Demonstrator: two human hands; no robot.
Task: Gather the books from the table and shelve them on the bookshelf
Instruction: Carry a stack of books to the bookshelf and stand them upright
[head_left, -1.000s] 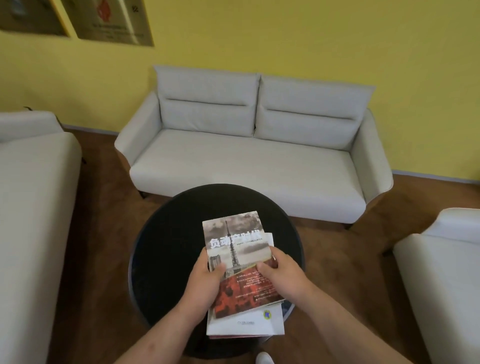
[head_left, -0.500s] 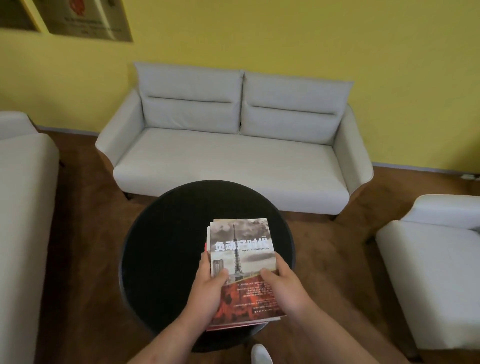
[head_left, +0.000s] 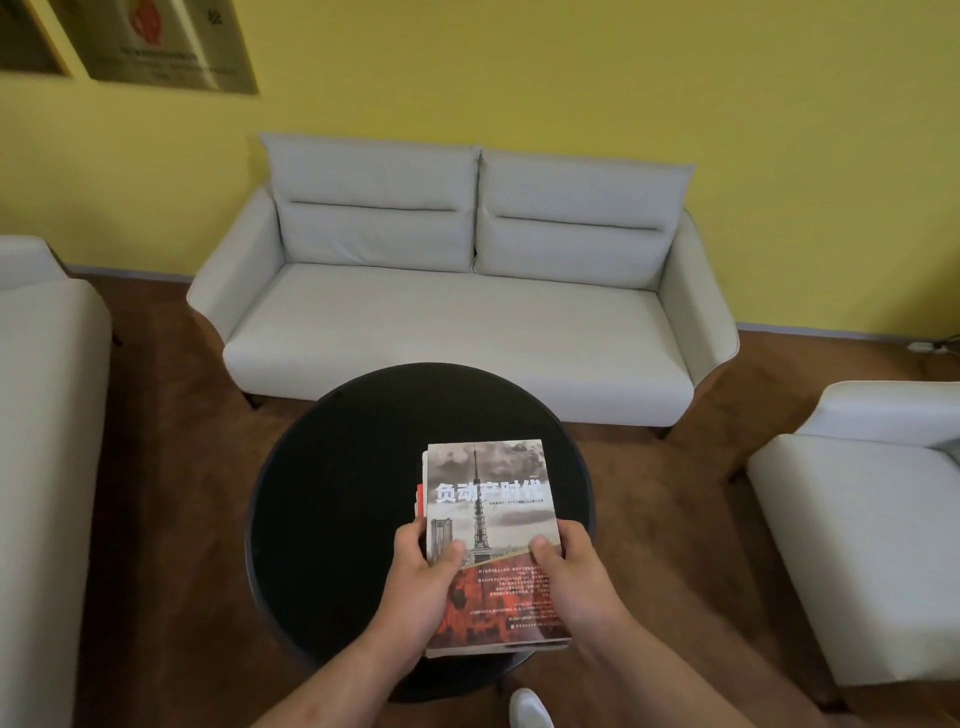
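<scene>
A stack of books (head_left: 491, 499) lies on the right half of a round black table (head_left: 337, 493). The top book has a grey cover with a tower and a red lower part. A red edge of a lower book (head_left: 418, 501) sticks out on the left. My left hand (head_left: 423, 587) grips the stack's left side, thumb on the cover. My right hand (head_left: 574, 577) grips the right side, thumb on the cover too. No bookshelf is in view.
A light grey two-seat sofa (head_left: 467, 312) stands behind the table against a yellow wall. Another sofa (head_left: 41, 415) is at the left, an armchair (head_left: 872, 509) at the right. Brown floor surrounds the table. A white shoe tip (head_left: 530, 709) shows below.
The books, spread out one second ago, are now squared into one neat stack between my hands. My view has shifted slightly.
</scene>
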